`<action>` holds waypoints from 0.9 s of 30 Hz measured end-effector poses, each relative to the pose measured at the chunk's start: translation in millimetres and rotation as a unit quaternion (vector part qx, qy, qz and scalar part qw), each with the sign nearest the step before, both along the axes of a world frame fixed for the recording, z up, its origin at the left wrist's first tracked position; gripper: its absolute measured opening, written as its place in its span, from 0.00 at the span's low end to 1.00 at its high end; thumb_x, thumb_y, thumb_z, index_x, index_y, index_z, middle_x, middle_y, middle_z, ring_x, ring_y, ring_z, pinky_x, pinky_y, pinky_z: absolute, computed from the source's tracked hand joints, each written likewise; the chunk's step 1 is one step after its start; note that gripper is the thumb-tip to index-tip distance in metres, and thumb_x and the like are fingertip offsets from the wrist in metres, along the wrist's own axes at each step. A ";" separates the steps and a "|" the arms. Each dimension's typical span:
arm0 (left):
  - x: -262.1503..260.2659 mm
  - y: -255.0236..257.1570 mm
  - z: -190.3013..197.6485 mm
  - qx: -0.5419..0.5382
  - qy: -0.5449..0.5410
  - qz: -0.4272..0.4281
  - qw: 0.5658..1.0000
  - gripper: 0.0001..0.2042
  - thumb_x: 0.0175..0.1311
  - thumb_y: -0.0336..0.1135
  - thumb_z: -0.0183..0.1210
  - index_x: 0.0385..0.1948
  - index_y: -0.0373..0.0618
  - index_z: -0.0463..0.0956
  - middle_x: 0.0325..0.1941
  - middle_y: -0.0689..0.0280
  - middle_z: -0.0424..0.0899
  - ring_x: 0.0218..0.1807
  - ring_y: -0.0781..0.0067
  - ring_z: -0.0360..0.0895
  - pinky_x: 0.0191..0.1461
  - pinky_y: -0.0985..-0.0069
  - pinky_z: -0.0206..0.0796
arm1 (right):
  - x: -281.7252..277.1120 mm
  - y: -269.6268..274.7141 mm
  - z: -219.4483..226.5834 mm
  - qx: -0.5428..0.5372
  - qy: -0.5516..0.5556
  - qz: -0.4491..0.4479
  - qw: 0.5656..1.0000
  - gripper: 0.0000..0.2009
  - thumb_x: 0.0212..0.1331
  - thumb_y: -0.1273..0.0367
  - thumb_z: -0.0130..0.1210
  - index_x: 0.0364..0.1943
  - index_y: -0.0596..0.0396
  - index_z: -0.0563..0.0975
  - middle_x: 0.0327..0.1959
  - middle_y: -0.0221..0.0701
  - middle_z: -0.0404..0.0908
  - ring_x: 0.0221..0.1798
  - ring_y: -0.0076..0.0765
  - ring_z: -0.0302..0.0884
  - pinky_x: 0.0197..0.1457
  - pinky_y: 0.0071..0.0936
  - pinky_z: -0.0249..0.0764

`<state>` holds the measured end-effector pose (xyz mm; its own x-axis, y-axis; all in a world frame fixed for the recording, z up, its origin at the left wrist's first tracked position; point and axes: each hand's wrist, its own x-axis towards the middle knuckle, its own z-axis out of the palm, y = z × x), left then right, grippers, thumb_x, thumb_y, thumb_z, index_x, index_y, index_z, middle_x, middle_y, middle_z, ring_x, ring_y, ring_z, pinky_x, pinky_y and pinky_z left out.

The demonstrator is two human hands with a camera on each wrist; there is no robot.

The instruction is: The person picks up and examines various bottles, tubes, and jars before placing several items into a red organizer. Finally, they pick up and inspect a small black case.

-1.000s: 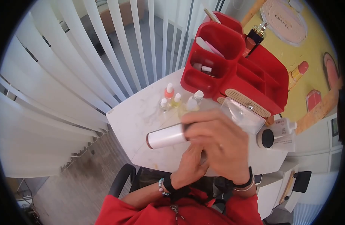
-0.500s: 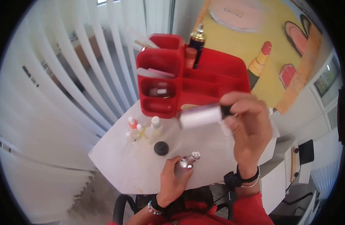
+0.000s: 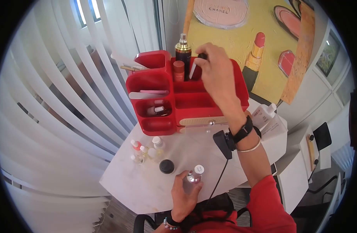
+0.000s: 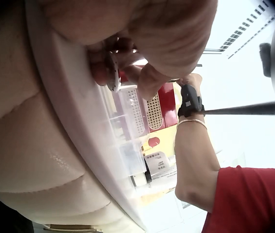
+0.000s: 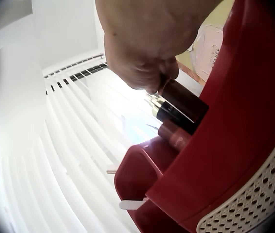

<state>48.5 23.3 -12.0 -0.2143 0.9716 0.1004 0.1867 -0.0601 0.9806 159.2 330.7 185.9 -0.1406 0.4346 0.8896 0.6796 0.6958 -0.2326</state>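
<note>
My right hand (image 3: 219, 75) pinches the dark cap of a bottle (image 3: 196, 71), whose lower part stands in the back compartment of the red organizer (image 3: 209, 112). In the right wrist view that bottle (image 5: 183, 99) looks dark brown, beside a black bottle (image 5: 174, 115) and a reddish-brown tube (image 5: 174, 135). Down at the table's front, my left hand (image 3: 184, 198) has its thumb and fingers round a small silvery bottle (image 3: 195, 176) with a pale round top. In the left wrist view the left hand (image 4: 142, 34) covers much of its bottle.
Several small bottles (image 3: 158, 142) and a black-lidded jar (image 3: 167, 166) stand on the white table (image 3: 139, 186) at left. A white tube (image 3: 264, 114) lies right of the organizer. A cable hangs from the device on my right wrist. Blinds are at the left, a painted board (image 3: 233, 42) behind.
My right hand has carried its bottle from above the table up and back into the organizer. My left hand still holds the silvery bottle, now more upright. The head view has shifted.
</note>
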 end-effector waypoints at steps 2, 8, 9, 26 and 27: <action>-0.2 -0.3 0.5 -0.001 0.003 0.000 1.000 0.31 0.67 0.32 0.82 0.67 0.35 0.75 0.55 0.51 0.90 0.56 0.56 0.89 0.66 0.60 0.78 | -8.4 1.6 -4.2 -0.029 0.024 0.020 0.999 0.09 0.70 0.76 0.67 0.51 0.58 0.82 0.49 0.46 0.88 0.57 0.61 0.84 0.61 0.51 0.80; -2.9 0.0 -1.4 0.002 0.018 -0.008 1.000 0.31 0.67 0.30 0.81 0.68 0.34 0.75 0.56 0.51 0.89 0.56 0.55 0.88 0.66 0.60 0.78 | -12.1 12.4 -21.3 -0.112 -0.027 0.025 0.993 0.11 0.70 0.76 0.67 0.53 0.59 0.81 0.50 0.47 0.89 0.55 0.61 0.85 0.59 0.51 0.81; -2.6 -0.3 -1.0 0.003 0.017 -0.010 1.000 0.30 0.67 0.29 0.80 0.68 0.34 0.75 0.55 0.50 0.89 0.56 0.55 0.88 0.66 0.60 0.78 | -9.7 13.1 -23.2 -0.114 -0.011 0.022 0.993 0.11 0.70 0.75 0.67 0.53 0.60 0.81 0.51 0.47 0.89 0.54 0.60 0.86 0.58 0.50 0.82; -2.1 2.6 9.1 0.077 0.036 0.014 0.996 0.33 0.60 0.24 0.82 0.68 0.36 0.76 0.50 0.57 0.77 0.46 0.62 0.81 0.53 0.66 0.78 | 46.2 -212.3 -103.3 -0.536 0.106 0.275 0.791 0.17 0.67 0.73 0.74 0.58 0.57 0.85 0.52 0.34 0.90 0.45 0.28 0.87 0.48 0.28 0.82; -1.2 2.7 8.1 0.062 0.011 0.023 0.998 0.33 0.61 0.24 0.81 0.68 0.36 0.76 0.52 0.58 0.76 0.48 0.62 0.81 0.55 0.65 0.79 | 50.6 -210.2 -109.1 -0.535 0.100 0.291 0.787 0.18 0.71 0.71 0.73 0.60 0.60 0.83 0.54 0.36 0.90 0.51 0.28 0.88 0.53 0.29 0.84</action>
